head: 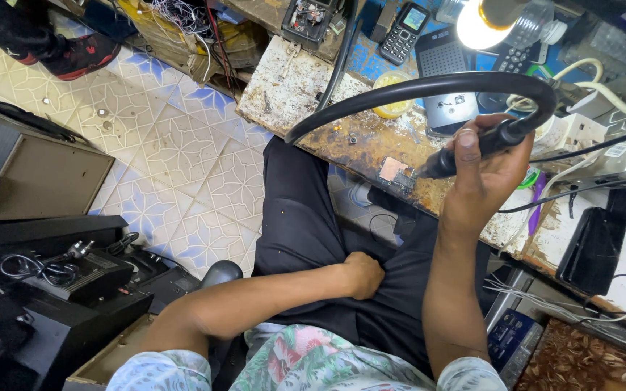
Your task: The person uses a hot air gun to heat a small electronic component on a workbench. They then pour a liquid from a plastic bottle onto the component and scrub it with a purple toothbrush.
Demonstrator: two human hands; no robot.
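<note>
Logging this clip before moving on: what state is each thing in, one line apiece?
right hand: closed around the hot-air tool
hot-air tool: held, nozzle pointed at the circuit board
circuit board: lying flat at the workbench edge
left hand: fisted, resting on the lap, holding nothing
lamp: lit
black hose: arched over the workbench
keypad phone: lying flat, screen lit
</note>
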